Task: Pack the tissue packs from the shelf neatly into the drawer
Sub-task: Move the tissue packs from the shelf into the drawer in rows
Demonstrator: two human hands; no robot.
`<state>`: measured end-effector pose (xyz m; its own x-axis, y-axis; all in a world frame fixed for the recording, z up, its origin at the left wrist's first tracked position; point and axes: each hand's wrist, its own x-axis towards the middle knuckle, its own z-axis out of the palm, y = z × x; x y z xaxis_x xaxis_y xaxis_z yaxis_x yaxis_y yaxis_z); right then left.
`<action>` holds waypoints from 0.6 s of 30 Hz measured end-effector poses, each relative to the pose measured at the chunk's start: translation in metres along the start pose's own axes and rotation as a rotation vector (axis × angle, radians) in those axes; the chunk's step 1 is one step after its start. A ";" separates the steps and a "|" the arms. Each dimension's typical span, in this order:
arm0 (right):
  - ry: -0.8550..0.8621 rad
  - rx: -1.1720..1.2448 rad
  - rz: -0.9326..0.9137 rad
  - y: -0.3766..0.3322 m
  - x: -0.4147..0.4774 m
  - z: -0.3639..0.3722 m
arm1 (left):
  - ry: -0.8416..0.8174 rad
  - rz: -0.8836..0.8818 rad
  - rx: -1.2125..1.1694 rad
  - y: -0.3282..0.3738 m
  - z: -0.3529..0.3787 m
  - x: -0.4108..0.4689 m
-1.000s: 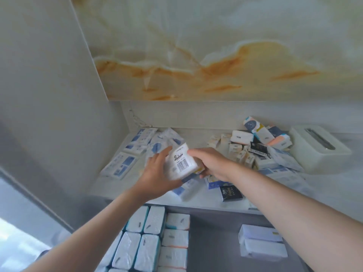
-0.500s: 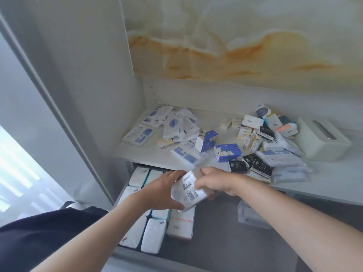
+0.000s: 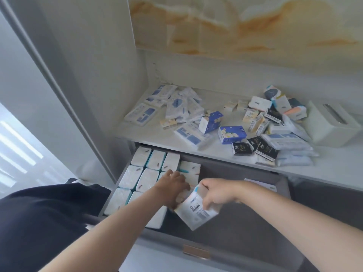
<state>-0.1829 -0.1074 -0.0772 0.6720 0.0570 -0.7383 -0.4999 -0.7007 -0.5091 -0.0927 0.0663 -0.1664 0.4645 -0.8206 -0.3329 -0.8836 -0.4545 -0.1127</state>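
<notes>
Now the placing step is in hand: the right hand (image 3: 218,193) has its fingers curled round the upper edge of a white tissue pack (image 3: 196,213). It holds the pack tilted above the drawer (image 3: 235,226), just beside the rows of packs (image 3: 146,179) standing along the drawer's left side. The left hand (image 3: 172,186) lies on those rows next to the held pack — its fingers are tucked out of sight, so I cannot tell whether they grip anything. Next, I judge, the pack must be turned upright and slid flush against the last column — the left hand steadying the neighbours. Many loose packs (image 3: 232,134) lie across the shelf (image 3: 334,173) above, so the task looks well short of finished.
</notes>
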 end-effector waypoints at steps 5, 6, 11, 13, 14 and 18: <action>-0.030 -0.034 0.085 -0.013 0.015 0.042 | 0.023 -0.006 -0.052 -0.013 0.003 0.004; -0.009 -0.010 0.109 -0.016 0.020 0.053 | 0.039 -0.005 -0.055 -0.013 0.005 0.004; 0.105 0.195 0.210 -0.029 0.034 0.089 | 0.096 0.008 -0.051 -0.016 0.013 0.003; 0.098 0.349 0.231 -0.028 0.040 0.093 | 0.097 0.005 -0.065 -0.016 0.015 0.003; 0.085 0.388 0.233 -0.028 0.043 0.096 | 0.098 0.005 -0.075 -0.016 0.015 0.003; 0.060 0.434 0.228 -0.023 0.053 0.104 | 0.091 0.019 -0.114 -0.018 0.015 0.001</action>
<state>-0.1925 -0.0139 -0.1505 0.5429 -0.1137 -0.8321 -0.8109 -0.3290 -0.4841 -0.0776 0.0790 -0.1791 0.4559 -0.8550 -0.2470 -0.8822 -0.4709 0.0019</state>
